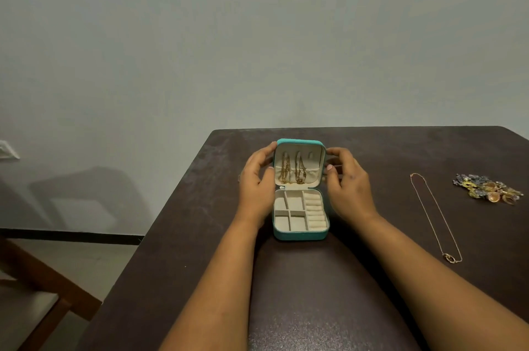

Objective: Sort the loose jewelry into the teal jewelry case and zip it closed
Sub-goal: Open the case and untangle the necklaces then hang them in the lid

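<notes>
Head view: open teal case, cream-lined.

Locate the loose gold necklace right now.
Head view: the loose gold necklace lies on the table, right of the teal case, beside the jewelry pile.

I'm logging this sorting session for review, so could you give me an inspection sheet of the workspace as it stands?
Surface: dark brown table, worn.
Job's things: teal jewelry case open, two gold chains hung in lid, base compartments look empty; loose necklace and jewelry pile at right.
Clutter: nothing seen.
Grippers: left hand and right hand hold the lid's sides.
Cables: nothing seen.
Surroundings: grey wall, wooden chair at left.
</notes>
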